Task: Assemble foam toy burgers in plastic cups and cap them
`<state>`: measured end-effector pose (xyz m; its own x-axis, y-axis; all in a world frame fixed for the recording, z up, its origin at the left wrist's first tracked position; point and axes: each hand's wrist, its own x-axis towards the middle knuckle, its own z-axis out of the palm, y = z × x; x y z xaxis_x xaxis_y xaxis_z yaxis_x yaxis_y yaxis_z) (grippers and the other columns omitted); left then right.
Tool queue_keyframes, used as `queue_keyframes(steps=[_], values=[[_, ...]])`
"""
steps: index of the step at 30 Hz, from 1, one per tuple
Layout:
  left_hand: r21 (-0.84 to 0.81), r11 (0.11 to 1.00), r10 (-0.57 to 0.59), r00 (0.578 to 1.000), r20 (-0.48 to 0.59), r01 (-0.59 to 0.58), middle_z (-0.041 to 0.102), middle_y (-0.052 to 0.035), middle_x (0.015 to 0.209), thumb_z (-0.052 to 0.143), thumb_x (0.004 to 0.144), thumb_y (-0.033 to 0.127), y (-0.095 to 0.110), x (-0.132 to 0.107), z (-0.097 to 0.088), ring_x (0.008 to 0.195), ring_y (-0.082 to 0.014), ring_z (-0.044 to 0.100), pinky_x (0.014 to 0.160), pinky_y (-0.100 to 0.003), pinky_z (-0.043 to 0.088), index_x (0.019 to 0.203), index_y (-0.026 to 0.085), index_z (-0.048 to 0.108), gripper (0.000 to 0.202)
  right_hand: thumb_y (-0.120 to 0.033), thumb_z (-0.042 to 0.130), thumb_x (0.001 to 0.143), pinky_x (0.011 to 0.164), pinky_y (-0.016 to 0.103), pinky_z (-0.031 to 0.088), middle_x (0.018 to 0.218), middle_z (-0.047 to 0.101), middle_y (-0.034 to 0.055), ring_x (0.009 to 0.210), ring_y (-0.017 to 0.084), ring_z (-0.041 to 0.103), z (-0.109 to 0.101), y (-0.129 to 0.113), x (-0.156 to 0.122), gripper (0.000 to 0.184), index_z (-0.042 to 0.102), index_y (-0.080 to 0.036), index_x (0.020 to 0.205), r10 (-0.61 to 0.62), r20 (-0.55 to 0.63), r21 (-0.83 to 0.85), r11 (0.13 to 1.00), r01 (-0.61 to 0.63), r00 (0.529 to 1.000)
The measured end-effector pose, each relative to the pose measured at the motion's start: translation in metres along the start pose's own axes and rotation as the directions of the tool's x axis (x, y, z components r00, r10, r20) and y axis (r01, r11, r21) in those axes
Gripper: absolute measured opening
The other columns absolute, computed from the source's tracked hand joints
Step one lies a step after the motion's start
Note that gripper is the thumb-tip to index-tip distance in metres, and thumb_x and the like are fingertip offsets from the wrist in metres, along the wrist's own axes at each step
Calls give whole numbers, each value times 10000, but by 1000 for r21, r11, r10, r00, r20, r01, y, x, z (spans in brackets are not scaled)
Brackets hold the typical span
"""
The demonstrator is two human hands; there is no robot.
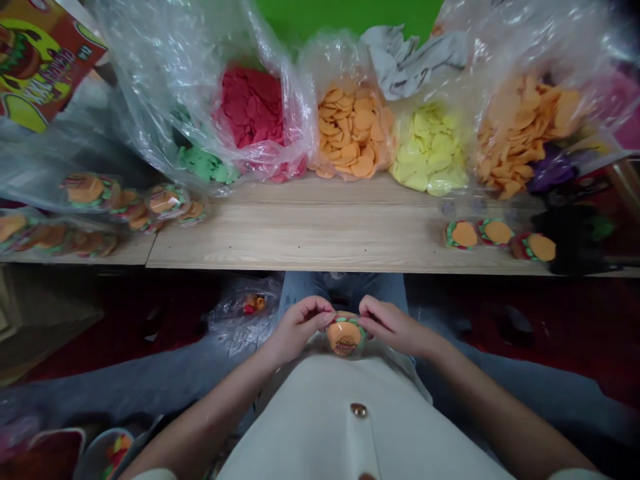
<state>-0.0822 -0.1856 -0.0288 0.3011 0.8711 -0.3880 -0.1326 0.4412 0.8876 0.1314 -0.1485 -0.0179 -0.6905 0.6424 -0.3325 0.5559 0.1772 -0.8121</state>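
Two hands grip one small burger-shaped piece (345, 337) in front of the person's cream top (320, 420), on the near side of the wooden surface (300, 233) and apart from its edge. The left hand (299, 327) and right hand (395, 327) meet it from opposite sides; the fingers (320, 310) of each are closed in a pinch on its upper rim, where a green layer edges an orange disc. Along the far side of the surface stand clear plastic bags (260, 133) of flat discs: green (207, 163), red (253, 110), orange (350, 130), yellow (427, 150) and a second orange lot (525, 137). Three similar burger pieces (495, 233) lie at right on the surface; others in clear wrappers (90, 191) lie at left. A printed burger-pattern box (40, 60) sits far left.
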Motion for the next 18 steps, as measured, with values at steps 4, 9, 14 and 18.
queue_keyframes(steps=[4, 9, 14, 18], values=[[-42, 999, -31, 999, -44, 29, 497, 11, 660, 559, 759, 326, -12, -2, -1, 613, -85, 434, 589, -207, 350, 726, 135, 526, 197, -383, 304, 903, 574, 210, 360, 653, 514, -16, 607, 91, 486, 8, 7, -3, 303, 407, -172, 710, -8, 9, 14, 1000, 8, 1000], [121, 992, 4, 975, 221, -31, 534, -21, 874, 630, 705, 303, 5, 21, -20, 789, -120, 496, 699, -237, 406, 950, 169, 526, 298, -436, 349, 879, 519, 203, 394, 582, 514, -33, 536, 95, 526, -15, 8, 28, 305, 425, -174, 740, 15, 160, 172, 984, -43, 987], [74, 987, -161, 909, 384, 143, 563, -81, 980, 706, 626, 299, 33, 57, -22, 826, -179, 557, 683, -292, 460, 1050, 161, 494, 493, -534, 378, 829, 471, 207, 403, 584, 467, -38, 498, 85, 471, -44, 7, 52, 375, 439, -178, 726, 62, -35, 397, 917, -43, 997], [-215, 964, -128, 983, 134, 155, 571, -100, 981, 700, 641, 325, 33, 72, -2, 783, -169, 589, 696, -318, 484, 1023, 152, 471, 478, -565, 339, 827, 489, 240, 441, 627, 499, -13, 538, 108, 514, -35, 21, 37, 410, 449, -178, 747, 201, -220, 572, 819, -41, 954]])
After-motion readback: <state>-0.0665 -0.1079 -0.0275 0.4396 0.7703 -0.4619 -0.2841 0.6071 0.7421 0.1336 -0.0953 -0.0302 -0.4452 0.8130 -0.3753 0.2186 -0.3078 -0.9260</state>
